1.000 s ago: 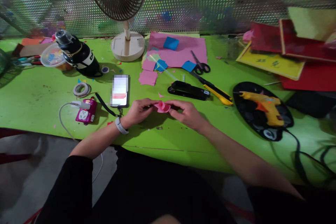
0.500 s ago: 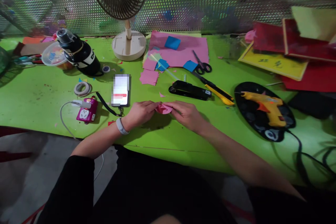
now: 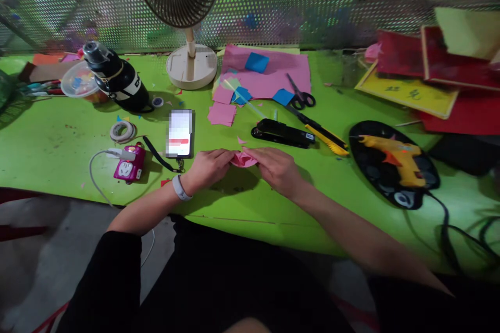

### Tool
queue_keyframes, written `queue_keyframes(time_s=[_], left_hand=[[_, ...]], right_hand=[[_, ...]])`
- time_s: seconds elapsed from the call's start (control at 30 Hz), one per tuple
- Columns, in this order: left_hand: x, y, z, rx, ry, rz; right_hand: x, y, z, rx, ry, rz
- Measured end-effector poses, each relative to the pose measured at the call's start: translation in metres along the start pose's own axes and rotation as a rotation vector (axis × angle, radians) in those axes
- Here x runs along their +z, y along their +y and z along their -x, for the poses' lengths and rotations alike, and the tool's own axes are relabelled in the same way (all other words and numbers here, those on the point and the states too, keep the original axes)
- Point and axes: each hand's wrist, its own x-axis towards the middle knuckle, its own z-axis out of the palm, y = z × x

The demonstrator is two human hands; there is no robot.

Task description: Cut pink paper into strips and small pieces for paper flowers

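A piece of folded pink paper [image 3: 245, 159] is held between my two hands, just above the green table. My left hand [image 3: 211, 167], with a pale band at the wrist, pinches its left side. On the opposite side, my right hand [image 3: 278, 169] grips the paper between thumb and fingers. Parts of the paper are hidden behind the fingertips. A small pink scrap [image 3: 241, 140] lies just beyond the hands. Behind it are a black stapler [image 3: 283, 133] and a stack of pink paper pieces [image 3: 222, 114].
Left of my hands lie a phone [image 3: 180, 132], a purple power adapter [image 3: 129, 164] and a tape roll [image 3: 122, 131]. A fan [image 3: 191, 67] and black bottle [image 3: 119, 80] stand behind. Rightward are scissors [image 3: 301, 98], a yellow cutter [image 3: 326, 139] and a glue gun [image 3: 398, 158] on a black tray.
My right hand has shifted slightly at the paper's edge, and more of the paper's folded inner side shows between the hands. My left hand stays nearly still.
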Motion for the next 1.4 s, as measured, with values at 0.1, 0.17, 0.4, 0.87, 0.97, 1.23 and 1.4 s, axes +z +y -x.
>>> queue_keyframes(time_s=[0.1, 0.17, 0.4, 0.87, 0.97, 1.23, 1.4], left_hand=[[0.0, 0.002, 0.0, -0.011, -0.007, -0.018], [0.001, 0.002, 0.0, -0.011, -0.013, -0.03], [0.002, 0.0, 0.0, 0.001, -0.012, -0.008], [0.006, 0.015, 0.001, -0.225, -0.067, 0.038], [0.005, 0.015, 0.001, -0.252, -0.096, 0.029], [0.016, 0.03, 0.01, -0.15, -0.163, 0.165], [0.034, 0.034, 0.022, -0.091, -0.187, 0.208]], right_hand=[[0.001, 0.0, 0.0, -0.024, 0.028, 0.077], [0.001, -0.002, 0.0, -0.032, 0.041, 0.108], [0.001, -0.009, -0.003, -0.022, 0.018, -0.02], [0.018, -0.021, -0.001, 0.11, 0.043, -0.174], [0.02, -0.024, 0.0, 0.122, 0.021, -0.216], [0.017, -0.022, 0.001, 0.121, 0.031, -0.176], [0.026, -0.034, 0.011, 0.098, -0.118, -0.125]])
